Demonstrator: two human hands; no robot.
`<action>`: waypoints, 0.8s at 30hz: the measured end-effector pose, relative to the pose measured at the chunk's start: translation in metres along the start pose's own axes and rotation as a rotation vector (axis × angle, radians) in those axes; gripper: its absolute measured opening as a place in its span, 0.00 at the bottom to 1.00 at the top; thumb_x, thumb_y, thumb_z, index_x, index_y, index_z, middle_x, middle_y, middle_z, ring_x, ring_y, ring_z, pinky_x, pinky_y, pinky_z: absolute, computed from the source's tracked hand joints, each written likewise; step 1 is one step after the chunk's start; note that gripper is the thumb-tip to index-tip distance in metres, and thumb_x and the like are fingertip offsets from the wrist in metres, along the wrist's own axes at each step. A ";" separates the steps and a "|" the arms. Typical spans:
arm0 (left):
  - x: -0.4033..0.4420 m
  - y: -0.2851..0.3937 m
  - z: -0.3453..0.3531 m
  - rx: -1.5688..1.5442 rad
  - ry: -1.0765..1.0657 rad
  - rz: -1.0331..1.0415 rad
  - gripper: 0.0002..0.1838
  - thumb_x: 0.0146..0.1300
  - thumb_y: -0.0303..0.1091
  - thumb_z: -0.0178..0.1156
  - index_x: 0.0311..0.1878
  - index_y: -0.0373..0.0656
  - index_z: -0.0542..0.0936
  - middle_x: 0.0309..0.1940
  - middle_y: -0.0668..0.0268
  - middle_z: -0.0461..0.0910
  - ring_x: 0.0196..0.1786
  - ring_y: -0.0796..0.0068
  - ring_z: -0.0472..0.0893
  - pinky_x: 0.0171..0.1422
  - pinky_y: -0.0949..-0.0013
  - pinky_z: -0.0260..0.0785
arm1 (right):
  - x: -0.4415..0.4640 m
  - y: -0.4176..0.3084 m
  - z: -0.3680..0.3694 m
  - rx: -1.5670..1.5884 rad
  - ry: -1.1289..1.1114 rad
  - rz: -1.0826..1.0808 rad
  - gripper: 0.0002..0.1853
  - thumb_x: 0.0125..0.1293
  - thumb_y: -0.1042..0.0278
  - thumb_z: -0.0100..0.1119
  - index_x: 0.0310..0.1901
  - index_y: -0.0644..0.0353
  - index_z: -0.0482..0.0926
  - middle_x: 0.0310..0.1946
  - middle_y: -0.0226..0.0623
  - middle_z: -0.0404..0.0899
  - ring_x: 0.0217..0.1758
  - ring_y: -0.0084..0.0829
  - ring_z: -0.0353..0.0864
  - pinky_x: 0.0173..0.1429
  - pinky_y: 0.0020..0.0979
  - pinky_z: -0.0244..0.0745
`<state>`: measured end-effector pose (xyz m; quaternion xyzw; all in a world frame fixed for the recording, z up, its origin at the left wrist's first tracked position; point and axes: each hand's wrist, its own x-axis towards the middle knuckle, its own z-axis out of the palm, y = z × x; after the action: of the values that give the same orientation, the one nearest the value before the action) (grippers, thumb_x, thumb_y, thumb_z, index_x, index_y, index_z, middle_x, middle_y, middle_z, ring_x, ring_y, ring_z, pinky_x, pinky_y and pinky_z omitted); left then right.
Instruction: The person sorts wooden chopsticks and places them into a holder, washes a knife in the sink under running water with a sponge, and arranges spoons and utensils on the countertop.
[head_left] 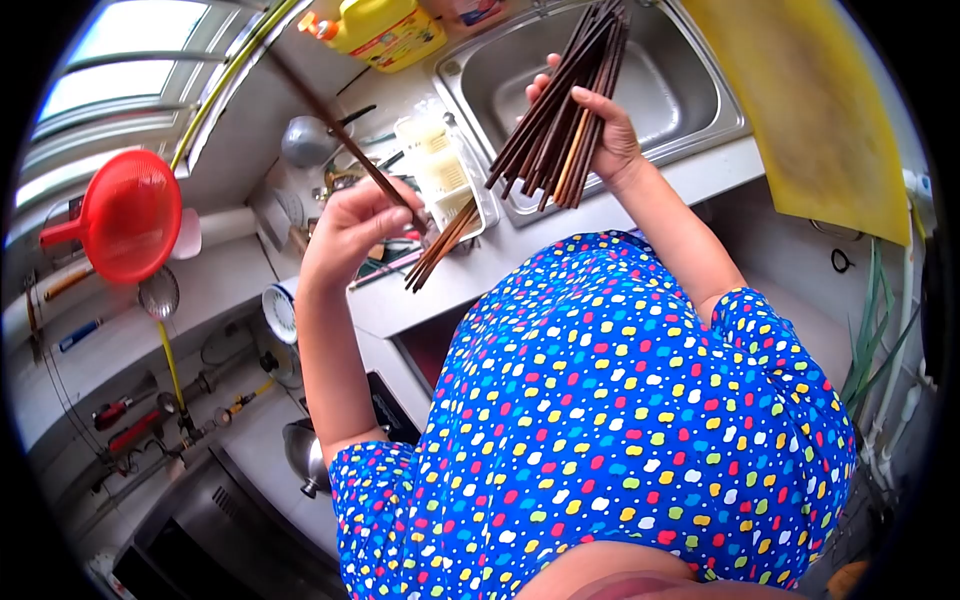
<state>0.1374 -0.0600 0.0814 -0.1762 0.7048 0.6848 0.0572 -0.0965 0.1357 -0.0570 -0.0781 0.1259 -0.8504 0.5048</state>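
My right hand (612, 135) is wrapped round a thick bundle of dark brown chopsticks (560, 130), with one lighter stick among them, held over the front of the steel sink (665, 145). To the left, my left hand (365, 220) pinches a dark chopstick (335, 125) that points up toward the window. Just beside that hand, several lighter brown chopsticks (440, 248) lean on the edge of a white plastic tray (480, 190) on the counter.
A yellow bottle (390, 35) stands behind the sink. A red strainer (130, 217) hangs at the left, near a small metal strainer (158, 295). A yellow cloth or board (820, 110) is at the right. Utensils lie left of the tray.
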 end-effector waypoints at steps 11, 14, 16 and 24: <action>0.024 -0.106 0.008 0.328 0.214 0.277 0.09 0.50 0.20 0.69 0.37 0.40 0.85 0.33 0.68 0.81 0.36 0.78 0.78 0.37 0.76 0.70 | -0.001 -0.002 0.001 -0.045 0.046 0.001 0.33 0.60 0.70 0.59 0.68 0.55 0.61 0.54 0.43 0.76 0.62 0.40 0.74 0.70 0.56 0.65; 0.030 -0.120 0.013 0.346 0.244 0.253 0.09 0.50 0.21 0.70 0.36 0.41 0.85 0.32 0.68 0.80 0.34 0.79 0.78 0.33 0.77 0.68 | -0.002 -0.002 0.002 -0.063 0.041 0.000 0.33 0.60 0.70 0.59 0.68 0.55 0.61 0.54 0.43 0.76 0.62 0.40 0.74 0.70 0.56 0.65; 0.032 -0.119 0.017 0.343 0.251 0.264 0.08 0.51 0.23 0.69 0.36 0.43 0.85 0.32 0.69 0.80 0.34 0.80 0.78 0.34 0.77 0.69 | -0.002 -0.002 0.003 -0.060 0.040 -0.001 0.33 0.60 0.70 0.58 0.68 0.55 0.61 0.54 0.43 0.76 0.62 0.40 0.74 0.70 0.56 0.65; 0.039 -0.119 0.017 0.584 0.224 0.300 0.09 0.50 0.20 0.67 0.35 0.42 0.85 0.31 0.69 0.80 0.33 0.78 0.79 0.38 0.75 0.71 | -0.003 -0.002 -0.001 -0.044 0.034 -0.011 0.33 0.61 0.71 0.57 0.68 0.55 0.60 0.54 0.44 0.76 0.63 0.40 0.74 0.70 0.57 0.64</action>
<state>0.1376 -0.0499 -0.0446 -0.1211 0.8910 0.4313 -0.0738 -0.0976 0.1391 -0.0570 -0.0756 0.1526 -0.8513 0.4962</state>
